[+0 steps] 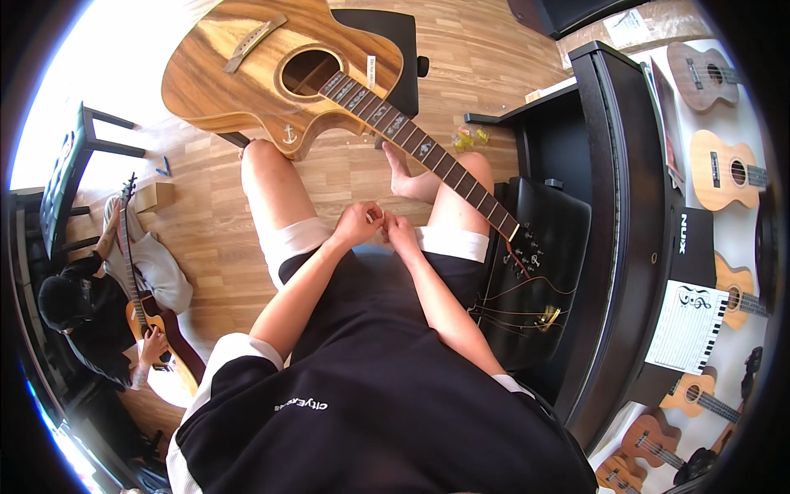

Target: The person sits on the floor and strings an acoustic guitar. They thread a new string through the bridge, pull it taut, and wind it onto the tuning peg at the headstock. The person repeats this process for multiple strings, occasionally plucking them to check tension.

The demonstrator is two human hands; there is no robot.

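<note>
In front of my lap, my left hand (358, 225) and my right hand (401, 235) are almost touching, fingers pinched together. Whatever lies between the fingertips is too small to make out. Beyond them a brown acoustic guitar (226, 90) lies face up, its body partly on a black stool (399, 41). The neck (444, 169) slants over my right knee, and no strings run across the soundhole or the frets. At the headstock (524, 251) there are tuning pegs. Thin bronze-coloured strings (502, 317) lie loose on the black padded bench beside my right thigh.
A black upright piano (601, 206) stands on the right, with several ukuleles (724, 169) beyond it. On the left, a person (74, 300) in black holds another guitar (169, 350). Clear and yellow plastic wrapping (471, 138) and a small blue tool (164, 167) lie on the wooden floor.
</note>
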